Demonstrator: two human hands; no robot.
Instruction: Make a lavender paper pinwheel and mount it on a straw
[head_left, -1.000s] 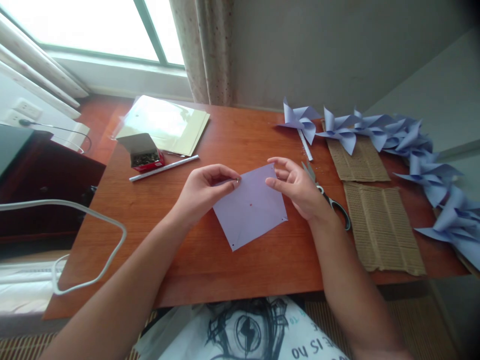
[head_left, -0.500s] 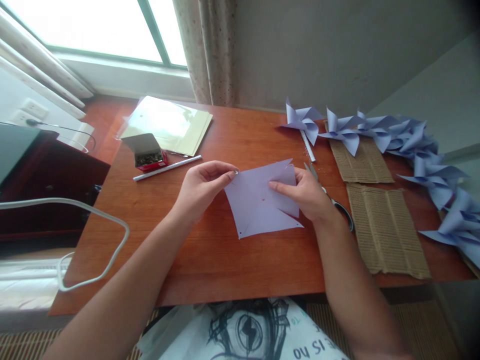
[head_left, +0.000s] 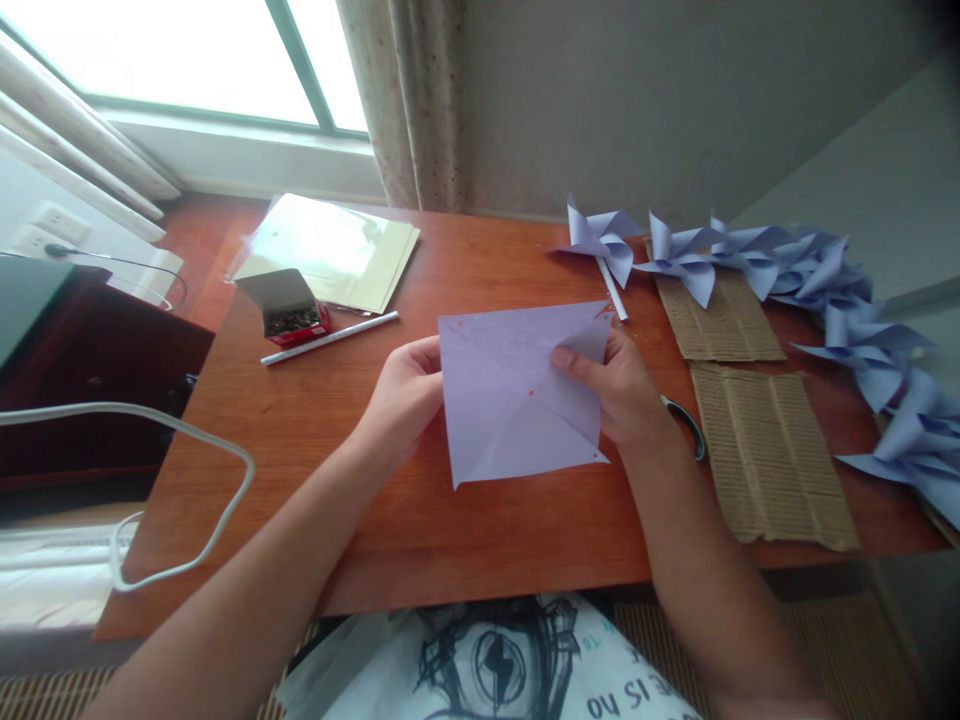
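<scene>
A purple paper sheet (head_left: 495, 420) with slits cut in from its corners is held up above the table, a small red mark near its middle and small holes at some corners. My right hand (head_left: 626, 385) grips its right side, thumb on the front and fingers behind. Behind the left edge goes my left hand (head_left: 401, 400), its fingers drawn together; the sheet hides the tips and the small shiny thumbtack seen in them just before. To the left stands an open red box of thumbtacks (head_left: 296, 325), with a white rolled-paper stick (head_left: 330, 338) in front of it.
Several purple paper pinwheels (head_left: 679, 250) line the back right, some over corrugated cardboard pieces (head_left: 772, 460). Scissors (head_left: 688, 425) lie partly hidden by my right arm. A stack of pale paper (head_left: 330, 245) is at the back left. A white cable (head_left: 187, 420) loops at the left edge.
My left fingertips, which pinched a small shiny thumbtack at the sheet's upper left corner, have gone behind the sheet. The sheet has turned flatter to the view, its left part shifting left.
</scene>
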